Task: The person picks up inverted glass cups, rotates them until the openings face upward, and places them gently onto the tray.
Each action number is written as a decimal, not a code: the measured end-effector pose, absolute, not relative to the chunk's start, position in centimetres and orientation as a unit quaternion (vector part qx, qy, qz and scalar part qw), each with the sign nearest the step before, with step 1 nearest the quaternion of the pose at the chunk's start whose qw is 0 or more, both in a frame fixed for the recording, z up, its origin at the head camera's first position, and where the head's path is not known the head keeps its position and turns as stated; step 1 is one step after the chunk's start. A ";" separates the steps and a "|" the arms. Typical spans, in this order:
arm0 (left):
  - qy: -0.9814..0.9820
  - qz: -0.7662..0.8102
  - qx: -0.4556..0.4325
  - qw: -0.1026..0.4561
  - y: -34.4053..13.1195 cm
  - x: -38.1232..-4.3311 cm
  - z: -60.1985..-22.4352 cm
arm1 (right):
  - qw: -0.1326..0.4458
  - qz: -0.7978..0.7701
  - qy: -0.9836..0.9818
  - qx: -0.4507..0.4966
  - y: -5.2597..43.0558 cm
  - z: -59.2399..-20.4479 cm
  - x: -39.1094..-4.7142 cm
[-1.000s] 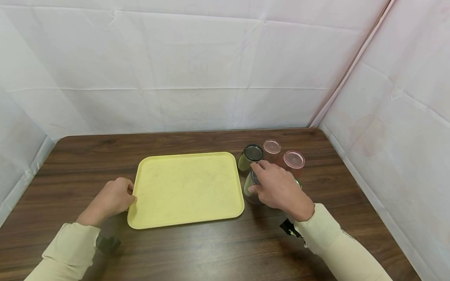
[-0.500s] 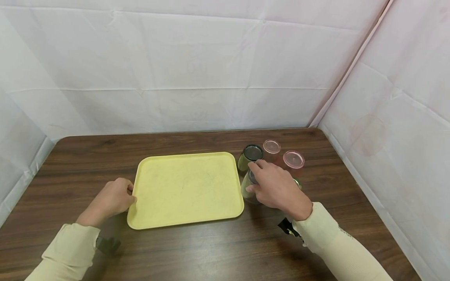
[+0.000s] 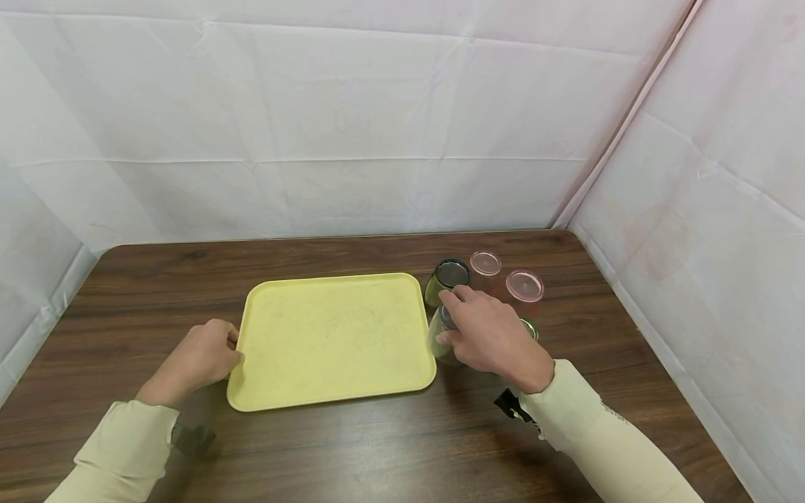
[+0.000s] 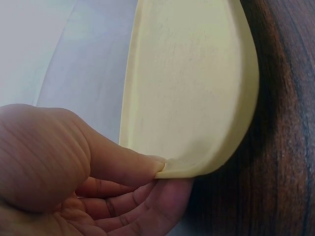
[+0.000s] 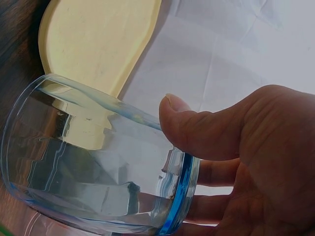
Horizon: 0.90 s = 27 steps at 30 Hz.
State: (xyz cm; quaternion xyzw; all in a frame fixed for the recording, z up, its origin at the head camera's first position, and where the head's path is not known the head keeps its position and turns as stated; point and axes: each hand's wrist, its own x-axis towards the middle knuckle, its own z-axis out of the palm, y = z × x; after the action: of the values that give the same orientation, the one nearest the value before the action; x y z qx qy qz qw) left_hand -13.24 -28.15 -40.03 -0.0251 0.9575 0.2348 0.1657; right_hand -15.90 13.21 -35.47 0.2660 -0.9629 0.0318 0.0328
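Observation:
My left hand [image 3: 201, 353] pinches the left rim of a yellow tray [image 3: 333, 342], thumb on top and fingers underneath, as the left wrist view shows. A clear glass with a blue-tinted base [image 5: 108, 167] is upside down in my right hand [image 3: 487, 332]. The thumb and fingers grip it around the base end, its wide mouth pointing down. In the head view this glass [image 3: 441, 346] is close against the tray's right edge, and the hand covers part of it. Whether its rim touches the table, I cannot tell.
Behind the held glass stands a dark-based glass [image 3: 449, 276]. Two pink glasses [image 3: 525, 288] stand farther right, bases up. A green-edged glass [image 3: 531, 328] is mostly hidden by my right hand. White cloth [image 3: 314, 140] hangs behind and beside the wooden table [image 3: 302, 454].
My right hand has shifted slightly left with the glass, bringing it nearer the tray. More of the green-edged glass now shows. The left hand and tray look nearly unmoved.

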 end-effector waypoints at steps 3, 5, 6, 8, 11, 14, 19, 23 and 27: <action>0.959 0.233 -0.025 0.161 -28.1 -13.2 -40.0 | 0.028 0.033 -0.963 0.265 13.1 -35.4 -15.9; 0.959 0.233 -0.024 0.158 -28.1 -13.2 -40.0 | 0.026 0.033 -0.963 0.265 13.0 -35.5 -15.9; 0.959 0.234 -0.025 0.157 -28.1 -13.2 -40.0 | 0.026 0.033 -0.963 0.265 13.0 -35.5 -15.9; 0.959 0.235 -0.024 0.157 -28.1 -13.1 -40.0 | 0.028 0.032 -0.963 0.267 12.9 -35.5 -16.0; 0.959 0.236 -0.024 0.158 -28.1 -13.1 -40.0 | 0.032 0.030 -0.962 0.271 12.8 -35.5 -15.9; 0.957 0.238 -0.024 0.162 -28.1 -13.0 -39.9 | 0.035 0.029 -0.960 0.275 12.7 -35.4 -15.9; 0.957 0.239 -0.024 0.164 -28.1 -13.0 -40.0 | 0.035 0.025 -0.960 0.278 12.5 -35.3 -15.9; 0.957 0.238 -0.024 0.163 -28.1 -13.0 -40.0 | 0.034 0.024 -0.960 0.277 12.2 -35.2 -16.1; 0.957 0.238 -0.024 0.166 -28.2 -13.1 -40.0 | 0.031 0.021 -0.960 0.279 12.0 -35.1 -16.3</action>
State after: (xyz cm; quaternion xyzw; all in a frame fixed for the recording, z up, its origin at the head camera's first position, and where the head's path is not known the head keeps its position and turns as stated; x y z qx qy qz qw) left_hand -13.13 -28.16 -39.95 -0.0239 0.9566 0.2385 0.1659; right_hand -16.27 12.04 -35.15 0.2790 -0.9596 0.0211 0.0310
